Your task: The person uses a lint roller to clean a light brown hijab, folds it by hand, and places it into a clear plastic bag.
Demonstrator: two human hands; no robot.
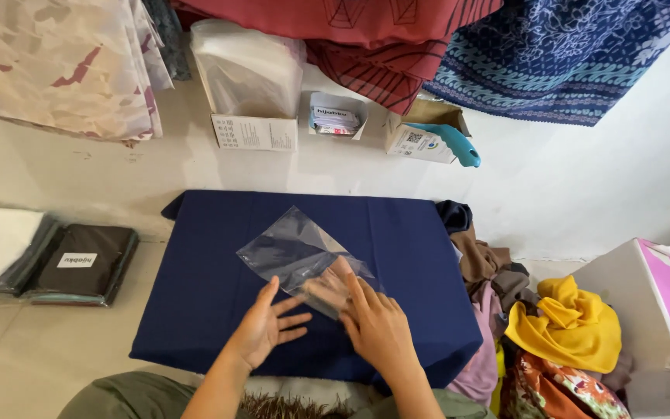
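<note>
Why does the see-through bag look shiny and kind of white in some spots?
In the head view, soft daylight glints off the clear plastic bag lying on the flat navy blue cloth, leaving pale glare patches; shadows are faint, the left hand and right hand look sharp, and the picture's edges bend slightly from the wide lens.

Both forearms are bare from the elbow down, with no sleeve showing on either. The left hand (pixel 267 330) wears no glove, ring or bracelet, and the right hand (pixel 378 326) is equally plain, with no watch at the wrist. The nails look short and unpainted. Olive-green cloth covers the legs at the bottom edge, on the left and again on the right, with a strip of shaggy, brownish fabric between them
</note>
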